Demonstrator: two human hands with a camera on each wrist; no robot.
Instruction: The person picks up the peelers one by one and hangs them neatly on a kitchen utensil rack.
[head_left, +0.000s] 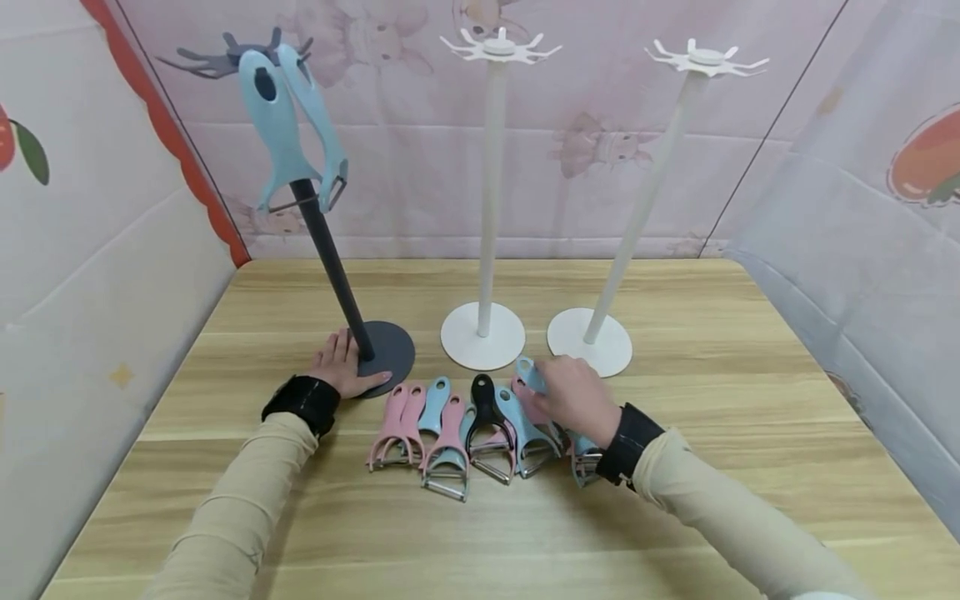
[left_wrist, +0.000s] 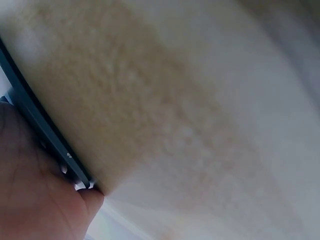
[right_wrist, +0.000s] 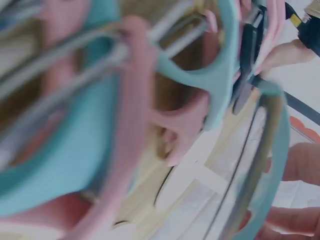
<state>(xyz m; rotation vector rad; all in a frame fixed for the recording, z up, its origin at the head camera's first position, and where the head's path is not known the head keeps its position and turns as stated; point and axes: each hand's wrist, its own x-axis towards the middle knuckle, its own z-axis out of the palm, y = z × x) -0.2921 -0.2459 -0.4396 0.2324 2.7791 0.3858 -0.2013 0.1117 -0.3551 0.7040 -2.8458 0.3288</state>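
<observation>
My left hand (head_left: 341, 367) lies flat beside the foot of the dark grey stand (head_left: 327, 258), its thumb across the round base. Two light blue peelers (head_left: 273, 125) hang from that stand's hooks. In the left wrist view, the palm (left_wrist: 40, 185) is against the dark base edge (left_wrist: 45, 120). At the right end of a row of peelers, my right hand (head_left: 581, 398) grips a light blue peeler (head_left: 529, 375), whose handle end pokes out past the fingers. In the right wrist view its blade frame (right_wrist: 280, 145) shows near the fingers, close to the other peelers.
Pink peelers (head_left: 452, 429), light blue ones (head_left: 522, 425) and a black one (head_left: 486, 408) lie overlapping on the wooden table (head_left: 465, 550). Two white stands with bare hooks, one in the middle (head_left: 491, 192) and one at right (head_left: 645, 200), stand behind them.
</observation>
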